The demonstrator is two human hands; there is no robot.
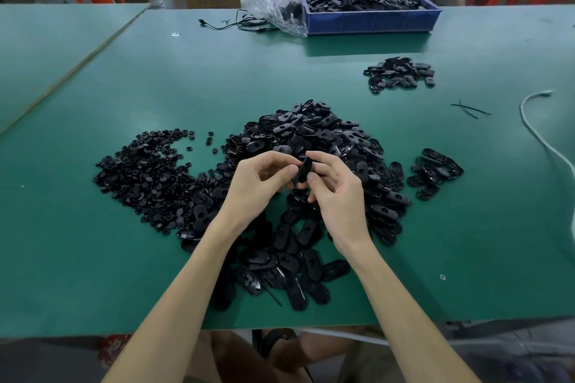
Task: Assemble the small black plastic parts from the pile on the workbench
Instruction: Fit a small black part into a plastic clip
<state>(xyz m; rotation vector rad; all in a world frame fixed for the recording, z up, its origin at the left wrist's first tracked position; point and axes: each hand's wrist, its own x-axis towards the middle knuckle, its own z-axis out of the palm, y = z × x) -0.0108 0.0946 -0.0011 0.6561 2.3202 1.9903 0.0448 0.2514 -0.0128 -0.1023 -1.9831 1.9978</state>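
1. A single black oval part is held on edge, above the main pile of oval black parts, at the centre of the green workbench.
2. The part is pinched by the right hand: the thumb is pressed to its lower end and the forefinger is curled over its upper end, the other fingers being loosely bent.
3. The left hand is set at 9 o'clock of the part, its thumb tip touching or all but touching the part's side; the fingers are curled inward and half closed. Whether a second, smaller piece is held in them cannot be told.
4. The main pile is spread from 12 o'clock of the hands round to 6 o'clock, reaching close to the near table edge.
5. A flatter heap of small round black pieces is found at 9 o'clock, touching the main pile.
6. A small cluster of oval parts lies at 3 o'clock, just apart from the main pile.
7. A further small pile lies at 1 o'clock, well apart.
8. A blue tray filled with black parts stands at the far edge, with a clear plastic bag touching its left side.
9. A white cable runs along the right side of the bench.
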